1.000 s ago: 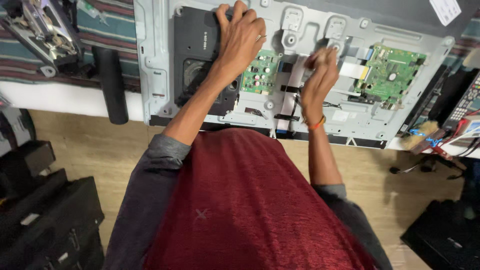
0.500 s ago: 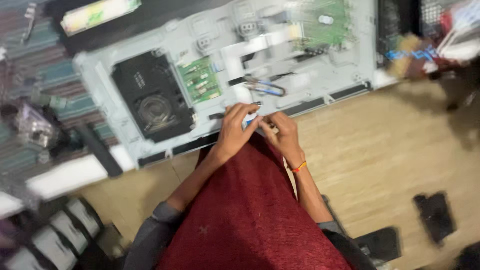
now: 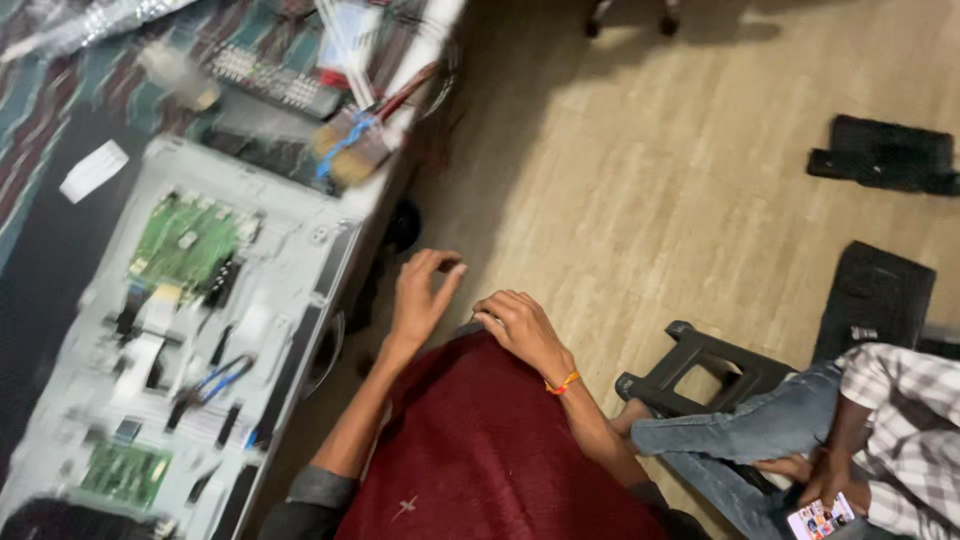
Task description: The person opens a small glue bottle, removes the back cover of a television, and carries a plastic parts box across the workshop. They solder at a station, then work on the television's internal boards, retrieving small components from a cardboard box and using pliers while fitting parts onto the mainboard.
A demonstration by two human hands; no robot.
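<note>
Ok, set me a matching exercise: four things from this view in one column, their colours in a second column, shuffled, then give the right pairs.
Things:
1. circuit board
2. wrist band
3. stool
4. garment

Colours:
A. black
B. dark red
C. green
D. orange

Pairs: 1-C, 2-D, 3-A, 4-B

The single head-worn camera is looking steeply down from close above, tilted sideways, taking in the table (image 3: 60, 250) edge at left and the wooden floor (image 3: 680, 170) at right.
</note>
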